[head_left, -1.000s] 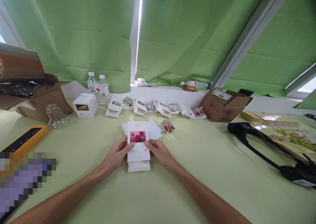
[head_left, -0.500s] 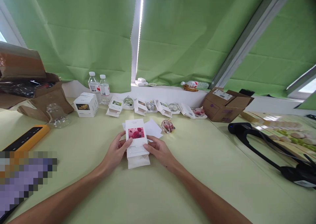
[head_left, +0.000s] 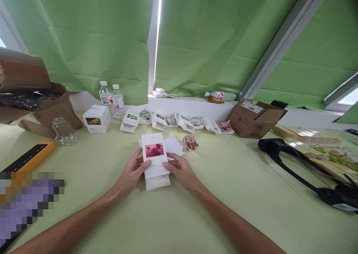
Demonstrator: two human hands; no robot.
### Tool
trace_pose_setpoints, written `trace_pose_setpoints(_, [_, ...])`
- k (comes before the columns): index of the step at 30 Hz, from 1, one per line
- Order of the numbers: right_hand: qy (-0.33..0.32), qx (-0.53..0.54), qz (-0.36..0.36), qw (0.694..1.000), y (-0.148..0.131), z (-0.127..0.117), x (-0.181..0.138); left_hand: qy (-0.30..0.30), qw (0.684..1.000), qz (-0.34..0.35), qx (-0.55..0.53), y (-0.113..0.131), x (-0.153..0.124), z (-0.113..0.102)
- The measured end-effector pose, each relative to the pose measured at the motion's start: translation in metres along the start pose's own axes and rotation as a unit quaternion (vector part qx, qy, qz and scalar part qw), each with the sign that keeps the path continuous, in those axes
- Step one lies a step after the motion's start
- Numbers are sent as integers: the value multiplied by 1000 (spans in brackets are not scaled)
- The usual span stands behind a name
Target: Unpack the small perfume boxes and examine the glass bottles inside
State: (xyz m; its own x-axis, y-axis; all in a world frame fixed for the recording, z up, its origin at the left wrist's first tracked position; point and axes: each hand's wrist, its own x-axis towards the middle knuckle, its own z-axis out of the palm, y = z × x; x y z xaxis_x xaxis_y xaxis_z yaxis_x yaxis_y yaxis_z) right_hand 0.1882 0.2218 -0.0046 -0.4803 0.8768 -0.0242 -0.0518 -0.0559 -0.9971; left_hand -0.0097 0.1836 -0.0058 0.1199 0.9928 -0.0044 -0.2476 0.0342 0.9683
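Observation:
Between my two hands is a small white carton (head_left: 156, 164) with a picture of red roses on its front and a flap hanging loose at its near end. My left hand (head_left: 136, 168) grips its left side, thumb on the printed face. On the opposite side my right hand (head_left: 180, 168) holds it the same way. White paper (head_left: 173, 145) lies partly hidden behind the carton. Just right of the paper sits a clear glass ornament (head_left: 190, 143) with pinkish-red contents and a gold-coloured top.
Along the back stand opened white cartons (head_left: 130, 120) with similar glass ornaments (head_left: 145, 115). A closed white box (head_left: 97, 119), water bottles (head_left: 118, 101) and a clear jar (head_left: 65, 131) are at left. Cardboard boxes (head_left: 251, 121) flank the table; a black headset-like device (head_left: 293, 172) lies right.
Both hands keep their hold on the carton. It has tilted slightly, its top edge shifting a little up and left.

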Motion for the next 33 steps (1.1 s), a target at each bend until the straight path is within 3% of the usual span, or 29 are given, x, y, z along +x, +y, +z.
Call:
trace_pose_setpoints(6, [46,-12,-23,999,-4,1,-2,-1,1000,21,13,4,-3,2])
trace_pose_setpoints(23, [-16,-33,-54,998,5,-3,1,6,996,41,79,1,1,-5])
trace_pose_setpoints(33, [34,-45,-54,997,-4,-9,2,-74,990,45,114,-3,-3,-8])
